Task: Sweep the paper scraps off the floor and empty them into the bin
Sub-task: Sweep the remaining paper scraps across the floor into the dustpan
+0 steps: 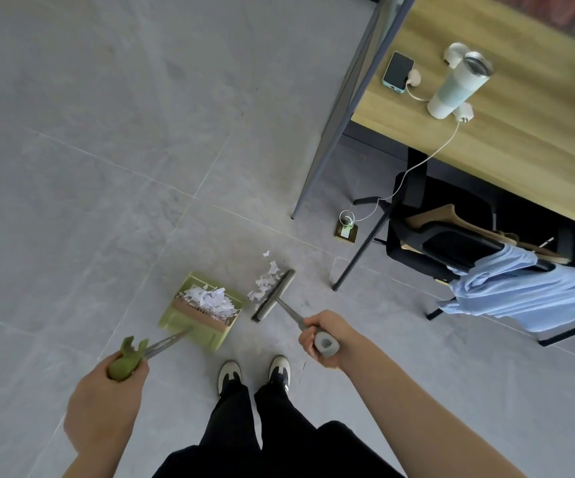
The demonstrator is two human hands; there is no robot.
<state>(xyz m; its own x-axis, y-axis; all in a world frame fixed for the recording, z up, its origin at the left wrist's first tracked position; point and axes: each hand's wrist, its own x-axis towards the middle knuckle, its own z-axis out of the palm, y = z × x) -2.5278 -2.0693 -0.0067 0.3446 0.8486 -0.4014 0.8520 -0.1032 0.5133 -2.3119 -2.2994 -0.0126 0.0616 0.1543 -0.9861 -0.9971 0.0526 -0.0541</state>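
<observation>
Two hands busy, one tool each. Landmark is the dustpan (203,307): green, resting on the grey floor (72,150), already carrying a heap of paper scraps (210,298). Left hand (106,401), below-left of the dustpan, is curled round the green grip at the end of its long handle. Just right of the dustpan lies a loose line of scraps (262,286) on the floor, thinning to a few stray bits further up. The broom (274,294) head sits right against the far side of that line, so the scraps lie between broom and dustpan. Right hand (320,334), below-right of the dustpan, is wrapped round the grey broom handle, forearm running down to the frame's lower right.

Step in hand looks like brushing the last scraps in. Judgement: keep the dustpan lip flat on the floor and steady, pull short low strokes toward it, catch the stray top bits first; a hard flick would likely scatter light paper or knock the loaded heap out. No bin in view. Counter (486,115) and chair (451,243) stand well right of the dustpan.
</observation>
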